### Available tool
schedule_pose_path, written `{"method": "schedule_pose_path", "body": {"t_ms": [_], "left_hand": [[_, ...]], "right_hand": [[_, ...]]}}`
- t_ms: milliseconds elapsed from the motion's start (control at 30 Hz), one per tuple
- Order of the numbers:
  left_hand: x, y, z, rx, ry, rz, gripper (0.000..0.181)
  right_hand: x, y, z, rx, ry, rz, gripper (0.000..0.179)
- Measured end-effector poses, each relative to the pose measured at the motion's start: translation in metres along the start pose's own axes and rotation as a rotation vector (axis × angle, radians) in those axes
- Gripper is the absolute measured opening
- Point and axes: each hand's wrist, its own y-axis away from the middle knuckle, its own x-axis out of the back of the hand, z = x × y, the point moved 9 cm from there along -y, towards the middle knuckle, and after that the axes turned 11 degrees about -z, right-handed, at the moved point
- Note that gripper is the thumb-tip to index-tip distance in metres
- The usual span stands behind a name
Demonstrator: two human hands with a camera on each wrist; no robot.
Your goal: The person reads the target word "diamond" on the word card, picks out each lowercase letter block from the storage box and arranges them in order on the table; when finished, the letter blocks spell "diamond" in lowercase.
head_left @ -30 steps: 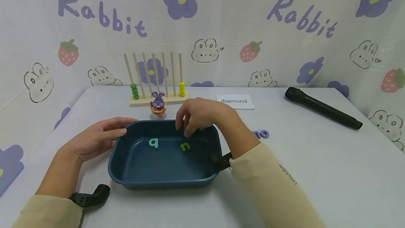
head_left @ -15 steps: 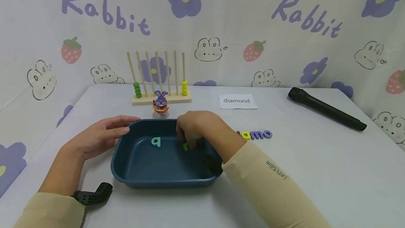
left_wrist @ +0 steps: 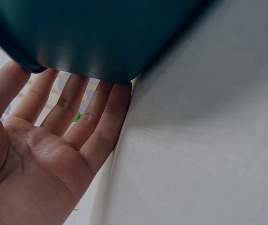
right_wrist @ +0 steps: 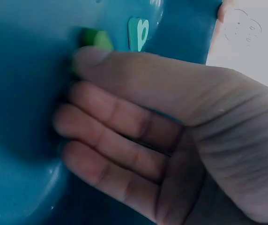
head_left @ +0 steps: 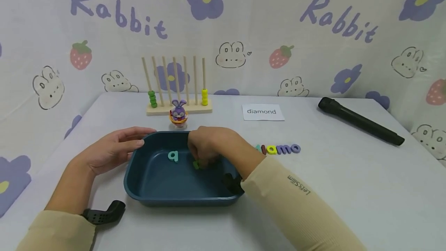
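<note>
My right hand (head_left: 209, 146) reaches down into the dark blue tray (head_left: 160, 200), fingers curled. It pinches a green letter n (head_left: 196, 164), mostly hidden by the fingers; in the right wrist view the thumb covers much of the green letter (right_wrist: 96, 38). Left of it on the tray floor lies a turquoise letter (head_left: 173, 156) that reads like a q. My left hand (head_left: 115, 148) rests against the tray's far left corner. In the left wrist view its fingers (left_wrist: 103, 119) extend, relaxed, along the outside of the tray wall (left_wrist: 96, 42).
Right of the tray a row of colored letters (head_left: 283, 149) lies partly behind my right arm. Behind stand a card (head_left: 263, 112) reading "diamond", a rabbit figurine (head_left: 179, 114) and a peg abacus (head_left: 179, 109). A black microphone (head_left: 360, 121) lies at the back right.
My right hand has lowered into the tray and closed on the green letter, which has shifted slightly left. The letter row shows more behind the arm. My left hand stays at the tray corner.
</note>
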Motion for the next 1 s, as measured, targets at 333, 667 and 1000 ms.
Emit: {"method": "schedule_pose_path", "body": {"t_ms": [333, 667, 1000], "left_hand": [[0.000, -0.003, -0.002, 0.005, -0.008, 0.006, 0.044], [0.002, -0.002, -0.001, -0.002, -0.016, 0.007, 0.042], [0.000, -0.001, -0.001, 0.018, 0.003, 0.008, 0.042]], "right_hand": [[0.013, 0.005, -0.003, 0.150, -0.108, 0.098, 0.010], [0.022, 0.022, -0.005, 0.275, -0.276, 0.077, 0.015], [0.036, 0.052, 0.010, 0.312, -0.390, 0.165, 0.021]]}}
